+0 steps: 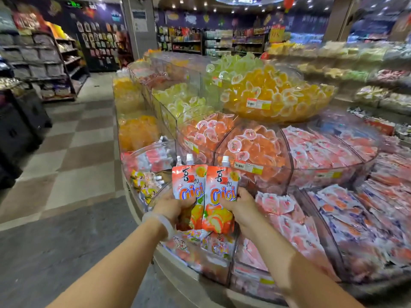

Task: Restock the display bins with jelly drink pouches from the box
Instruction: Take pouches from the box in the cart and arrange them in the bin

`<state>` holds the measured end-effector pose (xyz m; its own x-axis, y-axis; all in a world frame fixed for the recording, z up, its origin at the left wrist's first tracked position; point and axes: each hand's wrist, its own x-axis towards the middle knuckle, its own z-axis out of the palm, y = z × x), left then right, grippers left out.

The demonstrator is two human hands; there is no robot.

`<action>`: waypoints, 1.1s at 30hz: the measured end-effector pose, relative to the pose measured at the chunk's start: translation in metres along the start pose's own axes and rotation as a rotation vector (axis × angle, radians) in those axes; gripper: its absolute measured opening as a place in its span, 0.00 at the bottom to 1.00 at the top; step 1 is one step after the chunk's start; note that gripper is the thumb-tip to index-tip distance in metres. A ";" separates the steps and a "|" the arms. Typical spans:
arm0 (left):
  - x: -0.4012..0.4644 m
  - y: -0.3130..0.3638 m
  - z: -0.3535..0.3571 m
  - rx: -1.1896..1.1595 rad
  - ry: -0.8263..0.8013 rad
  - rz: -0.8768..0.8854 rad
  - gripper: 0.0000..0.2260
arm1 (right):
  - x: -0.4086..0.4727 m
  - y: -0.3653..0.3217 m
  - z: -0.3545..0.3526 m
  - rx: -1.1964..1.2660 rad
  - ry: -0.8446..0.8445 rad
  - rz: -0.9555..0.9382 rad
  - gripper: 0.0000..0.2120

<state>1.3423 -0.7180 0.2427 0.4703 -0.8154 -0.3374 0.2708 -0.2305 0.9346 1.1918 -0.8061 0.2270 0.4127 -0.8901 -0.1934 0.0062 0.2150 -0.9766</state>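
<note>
The round tiered counter carries clear display bins. At twelve o'clock sits a bowl of yellow jelly cups; at the centre, bins of orange jelly cups; from three to five o'clock, pink-and-white packets; at six o'clock, a bin of orange pouches. The checkered floor lies at nine o'clock.

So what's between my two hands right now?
Two orange pouches, upright and side by side, fill the gap: left hand grips one, right hand the other. Head view.
</note>
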 end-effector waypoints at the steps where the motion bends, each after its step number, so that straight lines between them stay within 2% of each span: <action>1: 0.011 0.000 -0.001 0.005 -0.001 -0.014 0.10 | 0.009 0.003 0.003 -0.014 0.023 -0.001 0.14; 6: 0.076 -0.016 -0.008 0.080 0.010 -0.091 0.07 | 0.047 0.028 0.017 -0.056 0.147 0.033 0.12; 9: 0.116 -0.030 -0.010 0.115 0.003 -0.160 0.06 | 0.069 0.048 0.030 -0.044 0.296 0.070 0.12; 14: 0.166 -0.060 -0.016 0.234 -0.037 -0.256 0.13 | 0.091 0.080 0.054 -0.100 0.492 0.147 0.14; 17: 0.195 -0.074 -0.016 0.436 -0.131 -0.249 0.22 | 0.100 0.101 0.055 -0.087 0.684 0.176 0.10; 20: 0.212 -0.085 -0.013 0.478 -0.188 -0.290 0.18 | 0.103 0.115 0.051 -0.030 0.799 0.220 0.12; 23: 0.224 -0.092 -0.007 0.450 -0.219 -0.349 0.20 | 0.106 0.122 0.046 0.021 0.805 0.256 0.14; 26: 0.232 -0.095 -0.002 0.444 -0.220 -0.342 0.36 | 0.116 0.136 0.041 -0.136 0.793 0.356 0.22; 27: 0.236 -0.100 -0.002 0.459 -0.206 -0.330 0.37 | 0.118 0.139 0.041 -0.205 0.778 0.396 0.24; 30: 0.237 -0.101 0.001 0.524 -0.080 -0.331 0.19 | 0.121 0.134 0.043 -0.298 0.773 0.509 0.25; 31: 0.235 -0.101 0.001 0.535 -0.041 -0.318 0.17 | 0.122 0.133 0.044 -0.309 0.783 0.538 0.24; 33: 0.227 -0.096 0.006 0.605 0.025 -0.346 0.19 | 0.122 0.132 0.047 -0.311 0.774 0.618 0.26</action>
<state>1.4178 -0.8847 0.0767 0.4623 -0.6314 -0.6226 -0.1035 -0.7358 0.6693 1.2855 -0.8672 0.0785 -0.4345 -0.6980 -0.5692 -0.2887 0.7065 -0.6461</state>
